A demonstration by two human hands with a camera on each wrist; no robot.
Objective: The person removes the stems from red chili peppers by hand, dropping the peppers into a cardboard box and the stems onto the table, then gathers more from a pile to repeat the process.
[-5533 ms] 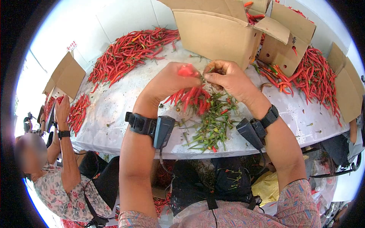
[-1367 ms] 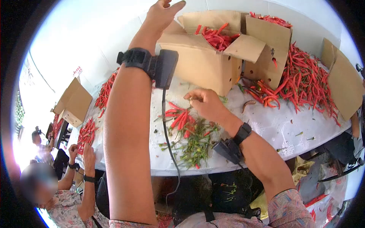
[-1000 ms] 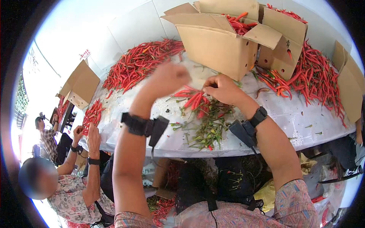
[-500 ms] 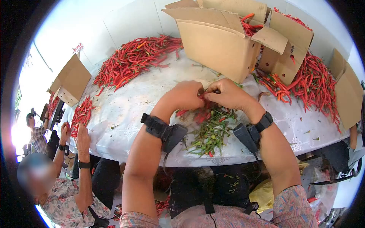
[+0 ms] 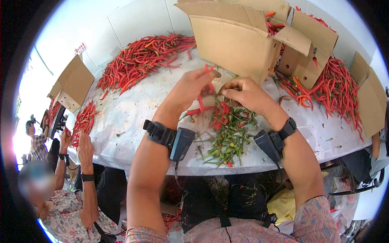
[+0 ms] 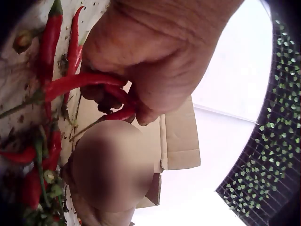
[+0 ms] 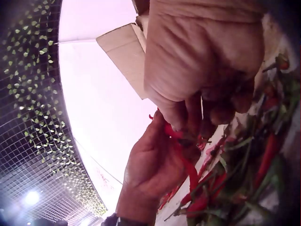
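My left hand is raised just above the table and grips a small bunch of red chillies that hang down from it. In the left wrist view the red chillies cross under the curled fingers. My right hand is close beside it, and its thumb and fingers pinch the stem end of one chilli. Below both hands lies a heap of green stems mixed with loose red chillies.
An open cardboard box holding chillies stands right behind my hands, a second box beside it. Big red chilli piles lie at back left and right. Another person's hands work at the table's left edge.
My left arm reached up toward the box, came back down to the heap, and has now lifted off it with a bunch of chillies. My right hand stayed at the heap, rising slightly.
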